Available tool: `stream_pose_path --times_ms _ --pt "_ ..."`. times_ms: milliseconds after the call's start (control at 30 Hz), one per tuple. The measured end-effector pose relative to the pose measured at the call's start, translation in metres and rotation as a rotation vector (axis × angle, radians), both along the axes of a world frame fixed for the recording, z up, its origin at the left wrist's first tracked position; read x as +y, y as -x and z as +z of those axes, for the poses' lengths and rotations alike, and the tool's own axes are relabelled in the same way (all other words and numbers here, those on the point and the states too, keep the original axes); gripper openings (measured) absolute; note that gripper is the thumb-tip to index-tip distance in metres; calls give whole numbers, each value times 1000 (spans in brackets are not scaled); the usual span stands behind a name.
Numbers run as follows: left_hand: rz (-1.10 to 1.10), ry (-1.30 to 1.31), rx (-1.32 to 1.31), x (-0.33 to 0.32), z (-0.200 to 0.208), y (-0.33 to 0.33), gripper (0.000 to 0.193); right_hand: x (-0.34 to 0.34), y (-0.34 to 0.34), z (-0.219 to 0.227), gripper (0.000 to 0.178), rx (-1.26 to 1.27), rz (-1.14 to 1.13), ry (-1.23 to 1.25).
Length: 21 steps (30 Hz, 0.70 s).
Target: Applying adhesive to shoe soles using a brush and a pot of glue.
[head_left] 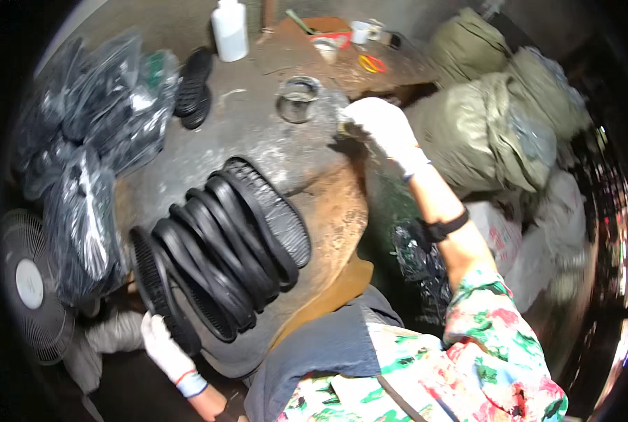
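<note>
A row of black shoe soles (pixel 219 243) stands on edge, leaning together on the worn work table. At the row's left end, my left hand (pixel 167 352) in a white glove grips the lower end of the outermost black sole (pixel 160 288). Near the table's right edge is my right hand (pixel 380 126), also in a white glove, its fingers curled. Something small and yellowish shows at its fingertips, too blurred to name. Just left of this hand stands a clear jar (pixel 298 100). The right forearm wears a black band (pixel 446 226).
Plastic-wrapped black bundles (pixel 96 119) lie at the left, above a fan (pixel 29 285). Two more soles (pixel 196 88) and a white bottle (pixel 229 32) stand at the back. Orange-handled scissors (pixel 371 64) lie beside cups. Green sacks (pixel 468 130) crowd the right.
</note>
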<state>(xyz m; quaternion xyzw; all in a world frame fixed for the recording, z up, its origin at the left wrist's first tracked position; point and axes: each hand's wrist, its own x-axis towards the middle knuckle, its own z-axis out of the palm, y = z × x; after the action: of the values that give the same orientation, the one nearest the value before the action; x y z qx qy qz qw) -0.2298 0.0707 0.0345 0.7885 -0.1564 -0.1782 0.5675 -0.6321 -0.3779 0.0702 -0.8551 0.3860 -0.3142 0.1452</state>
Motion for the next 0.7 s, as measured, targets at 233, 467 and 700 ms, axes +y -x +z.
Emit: stream_pose_path --times_ms 233,467,700 --pt "-491 551 489 -50 55 26 53 -45 24 -46 11 23 37 295" --pt "-746 1001 1120 -97 49 42 75 -21 -31 38 12 -998 -20 -676" --pt "-1013 1204 1417 -159 73 76 84 -71 -69 25 26 -259 -155 -51"
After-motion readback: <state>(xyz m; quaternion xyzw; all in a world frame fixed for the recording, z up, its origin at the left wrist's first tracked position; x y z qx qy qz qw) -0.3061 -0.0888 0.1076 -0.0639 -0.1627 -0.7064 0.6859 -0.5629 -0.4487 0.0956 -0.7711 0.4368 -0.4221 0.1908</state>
